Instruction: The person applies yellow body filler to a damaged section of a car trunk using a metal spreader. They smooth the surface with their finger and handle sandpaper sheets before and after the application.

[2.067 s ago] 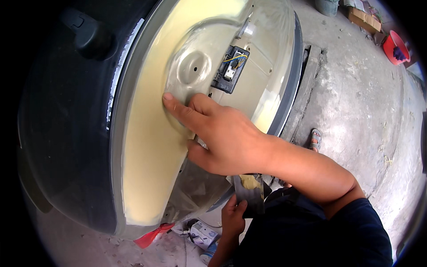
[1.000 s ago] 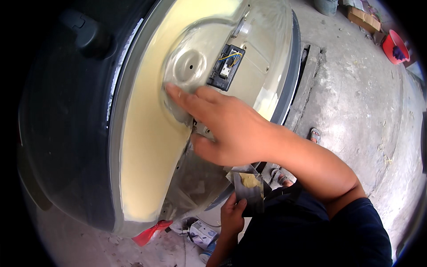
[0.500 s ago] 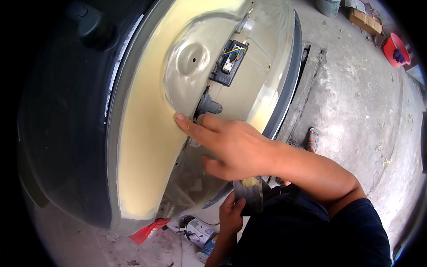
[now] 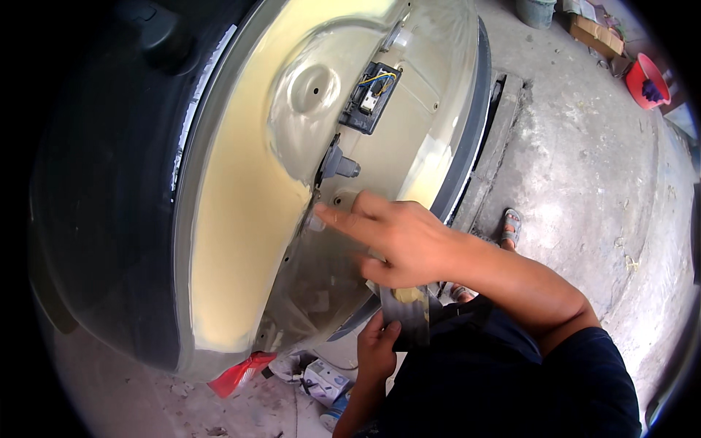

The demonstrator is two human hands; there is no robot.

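Observation:
A car's rear panel [image 4: 241, 241] fills the middle, with a long, smooth yellow filler patch on bare grey-beige metal. My right hand [image 4: 401, 241] is over its lower middle, the index finger stretched out and the others loosely bent, nothing visible in it. That fingertip is by the panel's crease, just right of the yellow patch; whether it touches is hard to tell. Low and close to my body, my left hand [image 4: 376, 347] grips a dark flat board [image 4: 410, 325] with a yellow smear of filler on its upper part.
A black box with coloured wires [image 4: 370, 98] and a grey plug-like fitting [image 4: 339, 166] stick out of the panel. Dark car bodywork [image 4: 109, 219] curves along the left. A red basin [image 4: 648, 80] and a bucket [image 4: 537, 13] stand on the concrete; a small box [image 4: 325, 381] lies below the bumper.
My right index finger has come off the edge of the yellow patch and moved right and slightly down. The left hand keeps its hold on the board.

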